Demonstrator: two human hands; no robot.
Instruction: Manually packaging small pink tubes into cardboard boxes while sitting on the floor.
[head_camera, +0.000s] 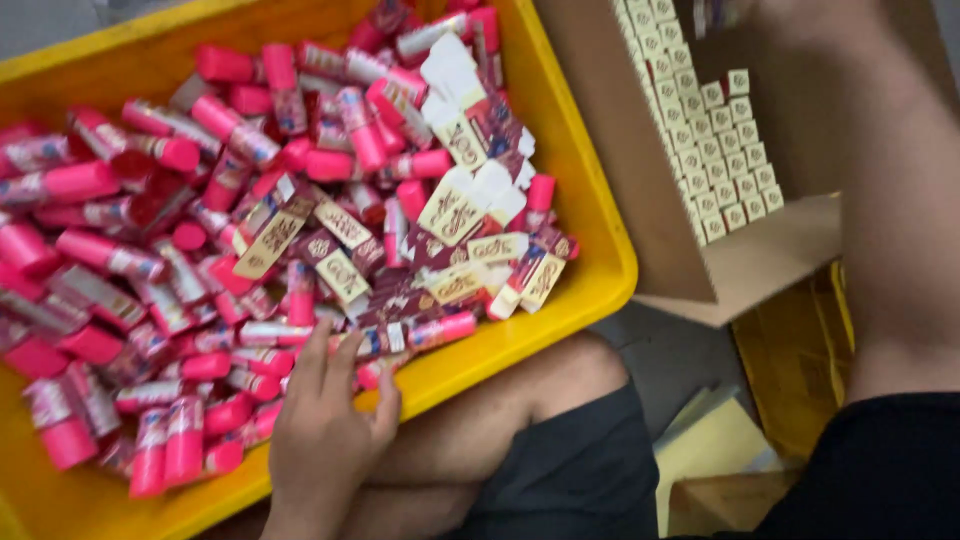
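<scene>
A yellow plastic bin (590, 270) rests on my lap, filled with several pink tubes (230, 130) and small maroon-and-cream cartons (450, 205), some flat. My left hand (325, 435) lies over the bin's near rim, fingers apart, with the fingertips touching tubes and nothing gripped. My right arm (880, 200) reaches up and away into an open cardboard box (770, 260). My right hand (722, 12) is only a blur at the top edge, above rows of packed small cartons (715, 150). Its grip cannot be made out.
The cardboard box stands tipped on its side to the right of the bin. Below it are a yellow bag (795, 360), pale flat card sheets (715, 440) and grey floor (665, 355). My bare knee (560, 385) and dark shorts (580, 470) are under the bin.
</scene>
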